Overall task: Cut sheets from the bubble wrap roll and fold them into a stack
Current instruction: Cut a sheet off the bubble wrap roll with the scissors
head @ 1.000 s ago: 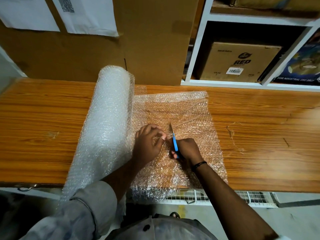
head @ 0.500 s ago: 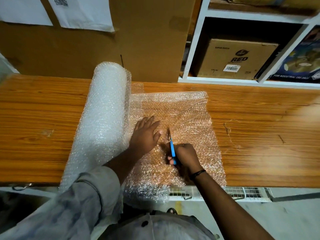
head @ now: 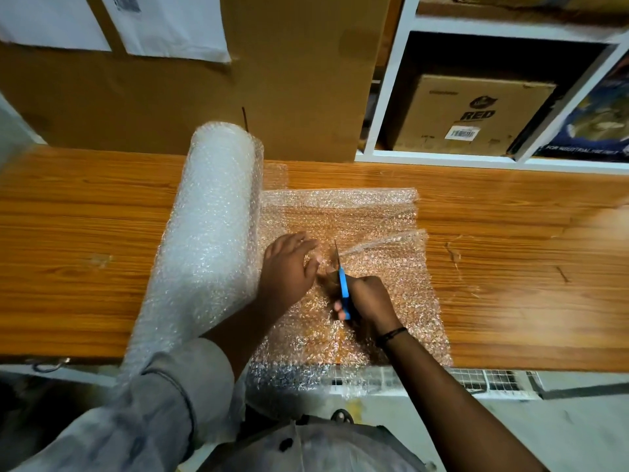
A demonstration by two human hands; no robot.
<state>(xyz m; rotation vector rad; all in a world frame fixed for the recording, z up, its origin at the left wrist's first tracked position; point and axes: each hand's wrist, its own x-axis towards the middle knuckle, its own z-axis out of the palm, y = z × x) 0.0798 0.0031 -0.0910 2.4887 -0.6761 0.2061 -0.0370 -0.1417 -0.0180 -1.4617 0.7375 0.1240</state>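
Bordering the sheet: roll left, cardboard behind.

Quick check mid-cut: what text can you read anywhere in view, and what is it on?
"RED": brown cardboard box on the white shelf.
White barcode label on that box: too small to read.
Dark blue carton, white print line: blurred.
White paper sheets on the large cardboard panel: unreadable.
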